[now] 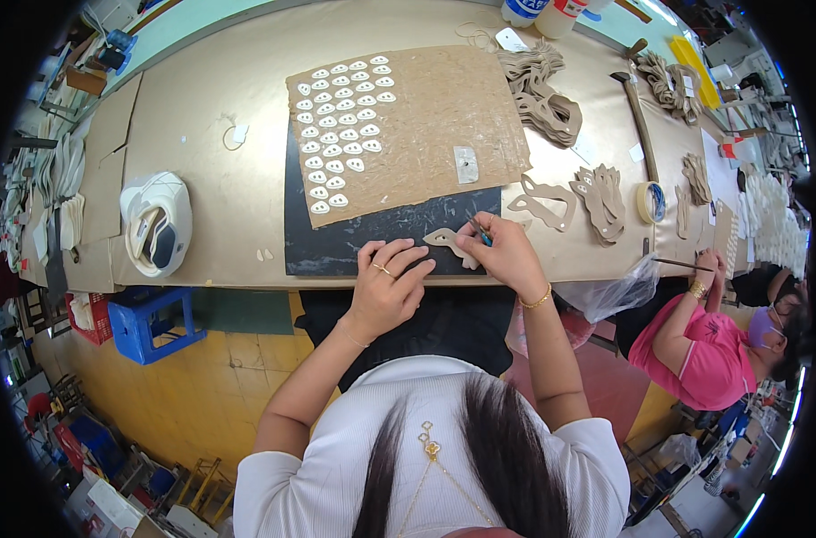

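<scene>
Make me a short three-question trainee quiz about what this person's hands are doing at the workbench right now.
1. True or false: the left hand rests on the dark mat.
2. What does the right hand hold? A) a thin blue-handled tool B) a hammer C) a tape roll
3. Fill in: the rows of small white pieces lie on a brown ____.

Key: 1 true; 2 A; 3 board. The tan cut-out piece lies between both hands.
</scene>
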A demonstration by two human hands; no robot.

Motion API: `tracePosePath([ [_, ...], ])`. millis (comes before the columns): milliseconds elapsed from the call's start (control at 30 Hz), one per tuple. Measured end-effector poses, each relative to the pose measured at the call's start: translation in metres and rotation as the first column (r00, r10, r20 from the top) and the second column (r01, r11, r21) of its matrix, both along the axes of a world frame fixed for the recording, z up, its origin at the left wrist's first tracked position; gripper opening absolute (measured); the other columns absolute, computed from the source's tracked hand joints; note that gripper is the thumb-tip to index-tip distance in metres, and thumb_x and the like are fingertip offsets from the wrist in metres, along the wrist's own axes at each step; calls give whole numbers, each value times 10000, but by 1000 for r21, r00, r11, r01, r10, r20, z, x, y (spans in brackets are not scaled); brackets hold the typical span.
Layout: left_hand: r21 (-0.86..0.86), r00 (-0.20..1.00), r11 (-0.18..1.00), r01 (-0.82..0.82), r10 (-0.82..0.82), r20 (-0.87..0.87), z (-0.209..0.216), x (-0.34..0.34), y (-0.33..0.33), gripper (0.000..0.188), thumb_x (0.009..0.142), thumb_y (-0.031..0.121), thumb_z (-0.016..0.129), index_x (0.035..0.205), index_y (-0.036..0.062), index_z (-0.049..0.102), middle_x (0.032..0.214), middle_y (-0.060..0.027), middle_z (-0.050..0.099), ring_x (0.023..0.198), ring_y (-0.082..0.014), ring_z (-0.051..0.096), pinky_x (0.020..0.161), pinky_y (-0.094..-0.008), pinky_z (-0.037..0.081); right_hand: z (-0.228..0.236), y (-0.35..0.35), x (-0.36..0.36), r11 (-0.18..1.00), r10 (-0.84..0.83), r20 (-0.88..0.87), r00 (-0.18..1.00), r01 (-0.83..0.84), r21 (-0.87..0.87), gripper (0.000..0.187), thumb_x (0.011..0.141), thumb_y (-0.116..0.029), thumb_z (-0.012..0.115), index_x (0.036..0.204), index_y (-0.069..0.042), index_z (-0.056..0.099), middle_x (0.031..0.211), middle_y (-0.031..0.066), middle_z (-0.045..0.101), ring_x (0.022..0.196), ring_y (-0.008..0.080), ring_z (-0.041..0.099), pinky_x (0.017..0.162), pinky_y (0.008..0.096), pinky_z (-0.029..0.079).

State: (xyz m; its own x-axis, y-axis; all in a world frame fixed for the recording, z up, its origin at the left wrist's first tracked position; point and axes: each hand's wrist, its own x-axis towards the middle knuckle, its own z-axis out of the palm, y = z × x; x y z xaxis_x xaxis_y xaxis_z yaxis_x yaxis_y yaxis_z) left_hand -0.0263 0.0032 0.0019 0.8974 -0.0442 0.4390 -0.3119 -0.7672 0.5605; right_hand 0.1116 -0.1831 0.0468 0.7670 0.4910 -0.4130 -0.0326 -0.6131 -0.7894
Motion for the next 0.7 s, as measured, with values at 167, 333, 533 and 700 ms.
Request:
tracePosePath([
  [167,18,999,1000,26,-25,-23,0,0,-7,345,759,77,716,1102,105,699,1247,-57,656,1240,-263,577,1055,-489,371,0,-2,0,999,-26,-16,1000,25,-48,250,876,-214,734,883,28,672,790,173,691,673,262,644,650,368,487],
  [333,34,998,998,57,-56,-35,3,4,-11,342,775,84,708,1117,89,693,1262,-81,648,1261,-268,570,1059,-488,370,4,-1,2,997,-35,-33,999,32,-77,266,870,-220,732,862,35,655,787,188,680,686,286,653,654,377,489],
  [533,81,997,994,67,-64,-41,6,6,-10,349,780,90,705,1128,82,692,1269,-93,643,1253,-273,571,1047,-485,377,1,-2,2,998,-21,-29,999,19,-58,276,864,-226,730,868,38,649,776,208,661,703,326,655,664,387,494],
  [700,107,997,992,61,-55,-49,7,7,-11,358,781,95,707,1139,83,691,1276,-94,640,1241,-274,571,1038,-482,382,1,-2,2,997,-30,-42,999,27,-65,289,861,-238,729,870,39,645,773,218,653,721,338,667,673,392,500],
])
